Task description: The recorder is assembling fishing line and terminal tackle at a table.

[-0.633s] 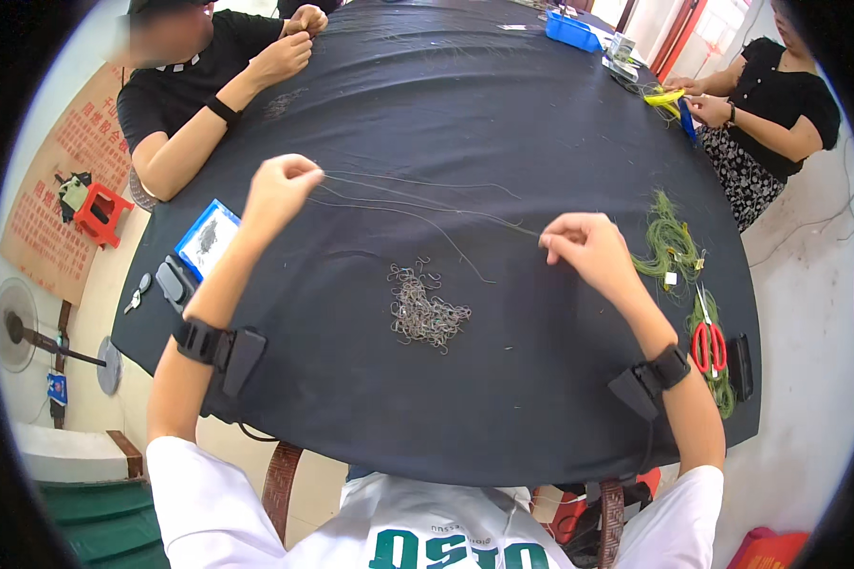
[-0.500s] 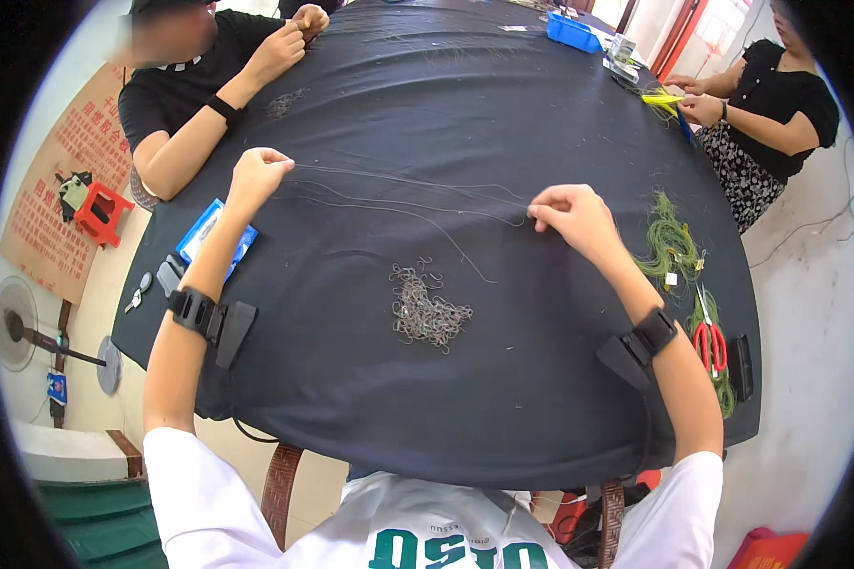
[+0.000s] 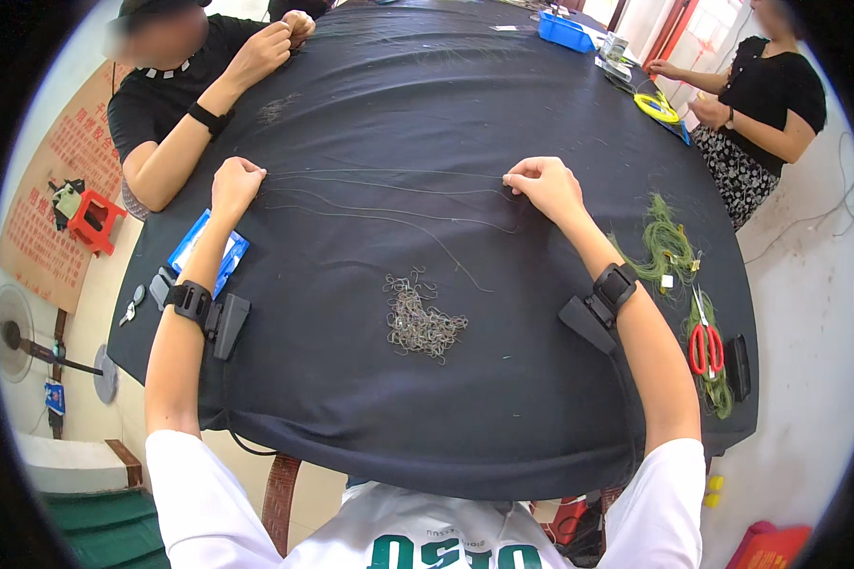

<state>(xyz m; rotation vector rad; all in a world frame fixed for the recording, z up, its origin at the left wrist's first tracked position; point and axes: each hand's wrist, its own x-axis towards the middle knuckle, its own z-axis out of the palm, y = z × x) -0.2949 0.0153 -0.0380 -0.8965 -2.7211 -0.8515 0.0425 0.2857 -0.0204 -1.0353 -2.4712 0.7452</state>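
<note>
Black cloth (image 3: 427, 408) under skinny, pale line is tough on our eyes. We've got the left hand (image 3: 240, 185) with fingertips pinched together on the thin strands (image 3: 389, 172), the right hand (image 3: 546, 185) pinched at the other side, though we can't tell which strands each one grips. They stretch between the hands, beyond the pile of hook-like metal bits (image 3: 425, 321). Our worry is tangling: the lower strands sag, and one loose end curves down toward that pile, so a nearer sweep could snag it. A lax pinch might also drop a strand. Versus half a second ago, our right hand is farther up the table, roughly level with the left, and the top strand runs straighter
</note>
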